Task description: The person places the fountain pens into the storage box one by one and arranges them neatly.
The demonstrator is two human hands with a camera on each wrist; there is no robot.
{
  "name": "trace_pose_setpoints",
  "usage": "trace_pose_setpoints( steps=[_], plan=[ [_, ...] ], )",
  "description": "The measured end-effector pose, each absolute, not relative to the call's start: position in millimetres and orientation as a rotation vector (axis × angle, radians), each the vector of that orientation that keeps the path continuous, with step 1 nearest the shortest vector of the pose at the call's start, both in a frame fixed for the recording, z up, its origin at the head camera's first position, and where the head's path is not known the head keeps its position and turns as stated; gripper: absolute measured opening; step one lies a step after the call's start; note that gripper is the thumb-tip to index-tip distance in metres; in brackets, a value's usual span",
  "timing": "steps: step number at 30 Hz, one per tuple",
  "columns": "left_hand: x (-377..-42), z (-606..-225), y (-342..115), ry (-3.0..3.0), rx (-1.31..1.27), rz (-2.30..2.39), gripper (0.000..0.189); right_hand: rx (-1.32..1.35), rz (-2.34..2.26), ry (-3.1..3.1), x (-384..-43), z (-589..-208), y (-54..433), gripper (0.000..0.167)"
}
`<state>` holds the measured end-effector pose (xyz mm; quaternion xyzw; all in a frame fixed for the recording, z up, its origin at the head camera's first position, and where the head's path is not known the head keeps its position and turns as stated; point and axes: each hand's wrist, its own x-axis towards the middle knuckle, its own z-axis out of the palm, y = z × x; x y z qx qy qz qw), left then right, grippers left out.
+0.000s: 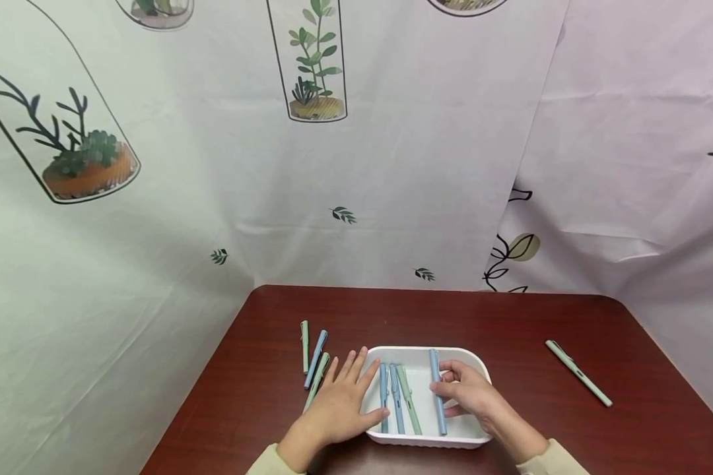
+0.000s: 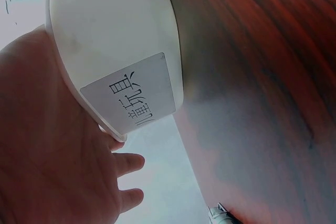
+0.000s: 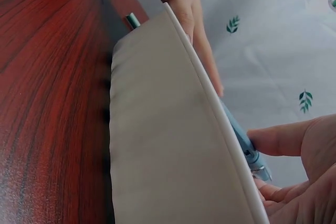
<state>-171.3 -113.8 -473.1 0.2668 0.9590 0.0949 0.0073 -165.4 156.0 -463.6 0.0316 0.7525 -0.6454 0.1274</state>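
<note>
A white tray (image 1: 418,357) stands near the table's front edge, holding two blue pens and a green pen (image 1: 408,399) side by side at its left. Over the tray's right half, my right hand (image 1: 472,394) pinches another blue pen (image 1: 438,396) between thumb and fingers; the right wrist view shows that blue pen (image 3: 241,137) just past the rim. My left hand (image 1: 346,404) lies with fingers spread against the tray's left rim. In the left wrist view, its palm (image 2: 58,129) is beside the tray wall, which bears a printed label (image 2: 134,95).
Left of the tray lie a green pen (image 1: 305,346), a blue pen (image 1: 316,359) and another green pen (image 1: 317,379) close to the left hand. One green pen (image 1: 579,373) lies alone at the right of the brown table (image 1: 451,316). A patterned cloth (image 1: 380,198) hangs behind.
</note>
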Motion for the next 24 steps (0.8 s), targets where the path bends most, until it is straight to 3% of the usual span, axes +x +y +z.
trace_pose_setpoints(
  steps=[24],
  plan=[
    [-171,-472,-113,2.99,0.824,0.27,0.086,0.093,-1.82,2.207,-170,-477,145,0.046]
  ],
)
